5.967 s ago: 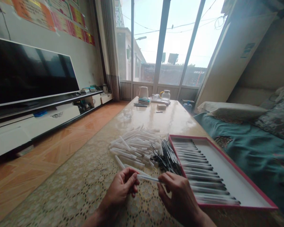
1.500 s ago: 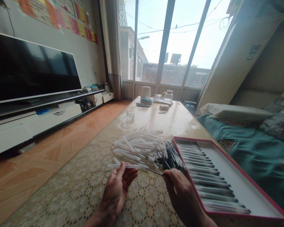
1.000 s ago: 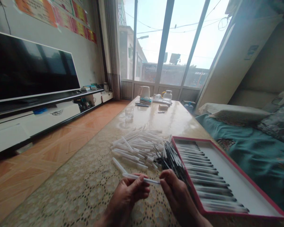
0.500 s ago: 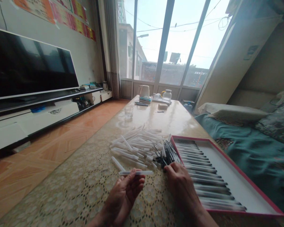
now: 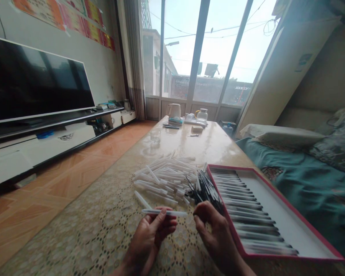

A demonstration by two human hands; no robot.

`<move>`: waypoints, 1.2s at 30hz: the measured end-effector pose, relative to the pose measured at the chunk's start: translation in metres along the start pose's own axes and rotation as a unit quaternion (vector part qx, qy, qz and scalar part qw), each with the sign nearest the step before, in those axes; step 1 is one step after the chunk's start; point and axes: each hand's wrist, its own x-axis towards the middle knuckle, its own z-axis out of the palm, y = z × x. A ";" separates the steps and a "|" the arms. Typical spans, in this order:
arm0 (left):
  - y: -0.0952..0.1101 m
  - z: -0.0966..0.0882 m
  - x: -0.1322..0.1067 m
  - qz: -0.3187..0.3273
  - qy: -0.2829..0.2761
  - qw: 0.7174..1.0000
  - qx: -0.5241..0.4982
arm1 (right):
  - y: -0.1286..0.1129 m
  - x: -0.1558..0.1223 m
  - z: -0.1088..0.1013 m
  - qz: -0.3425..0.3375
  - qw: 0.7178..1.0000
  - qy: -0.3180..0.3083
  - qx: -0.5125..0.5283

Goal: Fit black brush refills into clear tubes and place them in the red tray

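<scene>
A translucent white pen barrel point(image 5: 175, 213) lies level across the fingers of my left hand point(image 5: 152, 232), with the thumb pressing on it. My right hand point(image 5: 215, 230) is just to the right of the barrel's end, its thumb and forefinger pinched together. What that pinch holds, if anything, is too small to make out. Behind the right hand is a bundle of thin black pen refills point(image 5: 205, 188). Left of the refills spreads a heap of loose translucent barrels point(image 5: 163, 176). To the right, a pink-rimmed box point(image 5: 293, 214) holds a row of pens with dark ends point(image 5: 255, 218).
The table point(image 5: 103, 214) wears a flower-patterned cover. Farther along it stand a drinking glass point(image 5: 155, 137), a glass jug point(image 5: 202, 115), a kettle point(image 5: 174, 110) and a small box point(image 5: 196, 129). A bed or sofa with a green cover point(image 5: 253, 153) flanks the right side.
My right hand has drawn back from the black refills toward the near end of the barrel, fingers pinched. My left hand keeps its hold on the barrel, nearly unmoved.
</scene>
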 end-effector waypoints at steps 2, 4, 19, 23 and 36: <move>-0.001 -0.001 0.001 0.002 0.001 1.000 0.001 | -0.005 0.000 0.002 0.015 0.999 -0.009 0.051; -0.001 -0.003 0.003 0.001 -0.004 1.000 0.000 | -0.007 0.000 0.003 0.025 0.996 -0.015 0.083; 0.000 -0.001 0.002 -0.014 -0.039 0.999 -0.007 | -0.001 -0.004 0.010 0.036 0.992 -0.037 0.116; 0.000 -0.002 0.002 -0.012 -0.035 0.999 -0.001 | 0.003 -0.003 0.012 0.057 0.989 -0.045 0.130; -0.004 -0.006 0.003 -0.004 -0.045 0.999 0.002 | 0.008 -0.003 0.014 0.052 0.993 -0.054 0.096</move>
